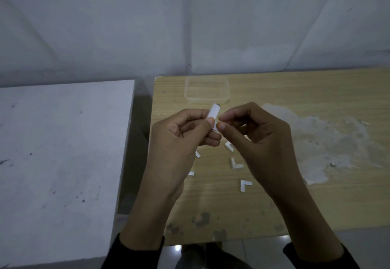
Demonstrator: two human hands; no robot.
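Paper strip between both hands' fingers

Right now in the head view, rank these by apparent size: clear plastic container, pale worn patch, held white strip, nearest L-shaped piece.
1. pale worn patch
2. clear plastic container
3. white strip and nearest L-shaped piece: too close to rank; the strip is partly covered and held nearer the camera.
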